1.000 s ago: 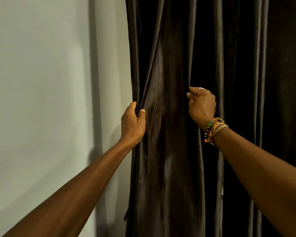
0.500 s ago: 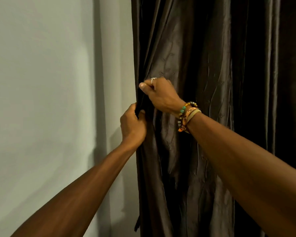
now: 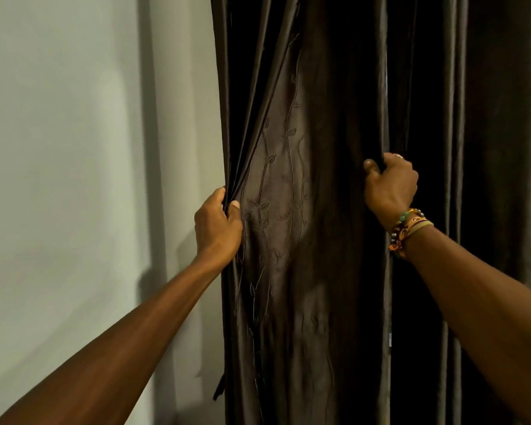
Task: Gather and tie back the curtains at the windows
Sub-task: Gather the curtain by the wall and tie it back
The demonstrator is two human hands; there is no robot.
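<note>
Gathering is the step in hand. The dark brown curtain (image 3: 276, 185) hangs down the centre and right of the frame, its outer edge against the pale wall (image 3: 74, 148) at the left. The left hand (image 3: 216, 223), at centre left, grips that edge, its fingers (image 3: 235, 207) curled round a few bunched folds with the thumb pressed on the front. The right hand (image 3: 390, 184), right of centre and a little higher, is clenched on a fold further in. Beaded bracelets (image 3: 406, 228) sit on its wrist. Between the two hands a stretch of embroidered cloth lies fairly flat.

To do this well, I judge the right hand should carry its fold across to the left in even pleats, not one big sweep, so the bundle stacks neatly. The left hand serves best as anchor, loosening only enough to take each new fold. The cloth looks slick and heavy, so a slack hold may let folds slide out. Much curtain hangs ungathered toward the right edge of the frame, and no tie-back is in view, so tying seems some way off.
</note>
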